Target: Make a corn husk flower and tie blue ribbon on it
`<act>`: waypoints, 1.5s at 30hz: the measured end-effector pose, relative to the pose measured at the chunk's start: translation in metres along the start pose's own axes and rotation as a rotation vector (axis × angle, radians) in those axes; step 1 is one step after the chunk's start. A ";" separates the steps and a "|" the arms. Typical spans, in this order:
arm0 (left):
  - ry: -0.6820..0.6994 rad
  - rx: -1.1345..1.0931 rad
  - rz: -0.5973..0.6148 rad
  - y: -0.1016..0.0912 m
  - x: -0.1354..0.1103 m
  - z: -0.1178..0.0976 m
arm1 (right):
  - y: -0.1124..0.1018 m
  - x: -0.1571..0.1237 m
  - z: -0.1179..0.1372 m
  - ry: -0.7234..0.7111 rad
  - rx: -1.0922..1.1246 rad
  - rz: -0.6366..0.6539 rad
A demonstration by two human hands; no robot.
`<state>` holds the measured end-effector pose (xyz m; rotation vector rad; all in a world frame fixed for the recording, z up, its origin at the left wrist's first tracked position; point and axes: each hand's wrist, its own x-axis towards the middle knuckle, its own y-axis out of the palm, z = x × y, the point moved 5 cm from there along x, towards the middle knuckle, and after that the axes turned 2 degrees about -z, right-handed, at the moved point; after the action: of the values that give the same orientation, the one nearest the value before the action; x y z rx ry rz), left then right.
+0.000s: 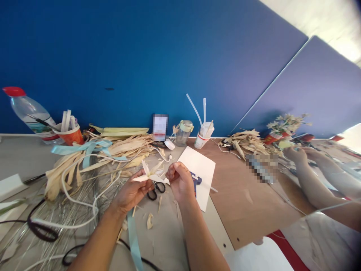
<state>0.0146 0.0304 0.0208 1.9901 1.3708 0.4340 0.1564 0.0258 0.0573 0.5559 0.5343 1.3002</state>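
A pale cream flower (149, 174) with pointed petals, seemingly made of dried corn husk, is in my left hand (130, 192), pinched at its base between thumb and fingers. Close on its right is my right hand (182, 181), fingers curled in and closed near the tip of one petal. Whether those fingers grip the petal or something small is hidden. Below the flower, scissors (156, 190) with black handles lie on the table, partly covered. A white sheet (207, 162) with a dark blue tool (194, 180) on it lies behind my right hand.
Dried husks (132, 145), a light blue ribbon (134, 237) and white cable (94, 210) spread across the left. A phone (160, 128), glass jar (183, 136) and paper cup (200, 142) stand by the blue partition (141, 56). Another person's arms (313, 184) work at the right.
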 end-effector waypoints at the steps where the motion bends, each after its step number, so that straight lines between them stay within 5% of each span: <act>1: 0.011 -0.001 -0.002 -0.001 0.000 0.000 | 0.000 0.000 0.000 0.004 0.004 0.002; 16: -0.050 0.061 -0.092 -0.006 0.002 0.004 | 0.007 -0.007 -0.012 0.034 -0.310 0.196; 21: -0.052 0.001 -0.106 -0.007 0.003 0.004 | 0.004 -0.004 -0.017 0.038 -0.333 0.131; 28: 0.156 -0.257 -0.025 -0.010 0.003 -0.024 | -0.020 0.010 -0.001 -0.201 -0.632 -0.201; 36: 0.220 -0.313 -0.010 -0.016 0.000 -0.034 | -0.015 0.010 -0.003 -0.243 -0.976 -0.138; 45: 0.267 -0.389 -0.029 -0.022 0.001 -0.039 | -0.018 0.006 -0.001 -0.468 -1.045 -0.278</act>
<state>-0.0239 0.0489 0.0331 1.6333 1.3480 0.9059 0.1700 0.0289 0.0444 -0.1058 -0.4551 0.9634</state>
